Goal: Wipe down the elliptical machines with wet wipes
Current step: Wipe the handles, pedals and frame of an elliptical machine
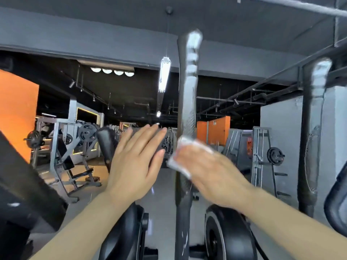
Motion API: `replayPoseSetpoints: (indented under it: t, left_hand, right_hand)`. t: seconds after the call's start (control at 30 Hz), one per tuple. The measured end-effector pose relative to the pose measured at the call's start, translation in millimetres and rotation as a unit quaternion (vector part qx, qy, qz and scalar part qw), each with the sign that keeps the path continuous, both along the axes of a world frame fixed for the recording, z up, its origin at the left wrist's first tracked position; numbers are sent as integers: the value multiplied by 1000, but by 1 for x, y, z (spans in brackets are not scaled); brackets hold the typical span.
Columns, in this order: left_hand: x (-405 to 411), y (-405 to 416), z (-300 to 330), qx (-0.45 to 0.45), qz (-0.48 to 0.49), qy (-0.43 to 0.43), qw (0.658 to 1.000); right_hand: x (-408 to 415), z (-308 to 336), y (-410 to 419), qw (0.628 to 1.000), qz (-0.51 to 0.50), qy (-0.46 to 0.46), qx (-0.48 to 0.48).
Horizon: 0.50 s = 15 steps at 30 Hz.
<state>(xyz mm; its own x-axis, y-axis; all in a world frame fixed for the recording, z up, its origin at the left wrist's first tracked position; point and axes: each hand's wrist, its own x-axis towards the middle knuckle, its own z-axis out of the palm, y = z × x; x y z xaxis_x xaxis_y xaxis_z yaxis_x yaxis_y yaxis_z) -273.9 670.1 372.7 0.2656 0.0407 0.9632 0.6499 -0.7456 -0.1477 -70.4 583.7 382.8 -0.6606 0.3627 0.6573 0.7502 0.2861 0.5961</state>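
Elliptical handlebar (185, 113), tall dark upright pole w/ grey-silver contoured grip at top, centre of view, running from near ceiling line down btwn two black flywheel housings (225, 235) at bottom. Wet wipe (181, 158), white, crumpled, wrapped against pole approx mid-height, pressed there by right hand (208, 171); fingers curled round wipe & pole, blurred, so exact finger placement hard to tell. Left hand (135, 162) just left of pole, not touching it, fingers straight & spread, palm facing pole, holding nothing. Behind left hand, short black padded handle (107, 145), tilted, partly hidden by fingers. Second upright handlebar (313, 128) at right, same dark shaft w/ silver grip top, well apart from hands. Black curved part (336, 203) at far right edge, cut off by frame. Dark machine body (24, 184) at lower left, slanting down to right. Background: gym floor w/ plate-loaded machines (63, 147) at left, weight plates on them; rack w/ a plate (270, 156) at right; orange wall panels (16, 113) left & centre-right; pendant light (164, 76) hanging from dark ceiling, row of round lamps (112, 71) to its left. Both forearms bare, entering from bottom corners.
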Motion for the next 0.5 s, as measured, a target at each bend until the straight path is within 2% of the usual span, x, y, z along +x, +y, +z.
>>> replayPoseSetpoints:
  t: [0.17,0.27,0.37,0.43,0.5]
  left_hand:
    - [33,-32,52,-54,-133,-110,983]
    - [53,-42,75,-47,-160,-128,978]
    - [63,-46,81,-34,-135,-114,984]
    - [66,-42,79,-52,-164,-103,980]
    - [70,-38,78,-104,-226,-119,961]
  right_hand:
    - [2,152,1,964,101,196,151]
    - [-4,215,19,943,125,280,126]
    - [-7,226,49,927,205,307,68]
    - [-6,212,62,906,277,314,57]
    - [-1,194,72,897,322,300,48]
